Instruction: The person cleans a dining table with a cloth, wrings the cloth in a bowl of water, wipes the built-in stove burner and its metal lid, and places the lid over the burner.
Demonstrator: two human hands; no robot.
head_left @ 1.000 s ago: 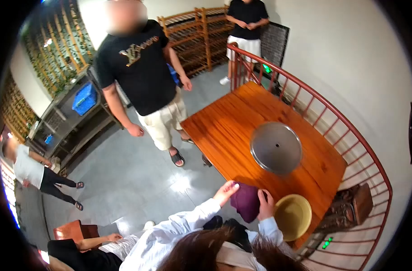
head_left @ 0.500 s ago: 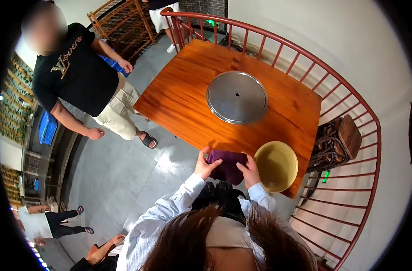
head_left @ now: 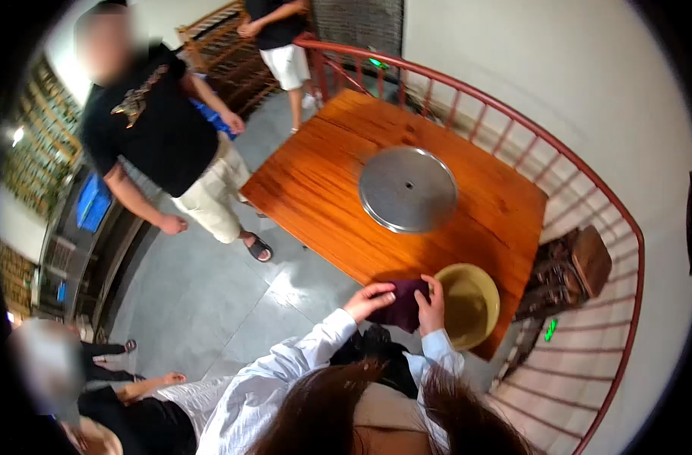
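A dark purple folded cloth [head_left: 398, 309] is held between my two hands at the near edge of the wooden table [head_left: 315, 189]. My left hand [head_left: 370, 301] grips its left side, thumb and fingers closed on it. On the other side my right hand [head_left: 430, 305] holds the cloth's right edge, close against a yellow-green basin [head_left: 482, 284]. The basin stands on the table's near right corner, and its inside is shadowed. Farther back, a round metal lid [head_left: 408, 189] with a small central hole lies flat on the tabletop.
A red railing [head_left: 513, 114] curves round the table's far and right sides. A carved wooden stool [head_left: 588, 258] stands right of the table. One person [head_left: 164, 129] in black stands at left, another [head_left: 277, 38] behind. At lower left more people are close by [head_left: 133, 417].
The view has shifted, so the table and basin sit lower. My hands have moved closer together on the cloth. Another person has come nearer at lower left.
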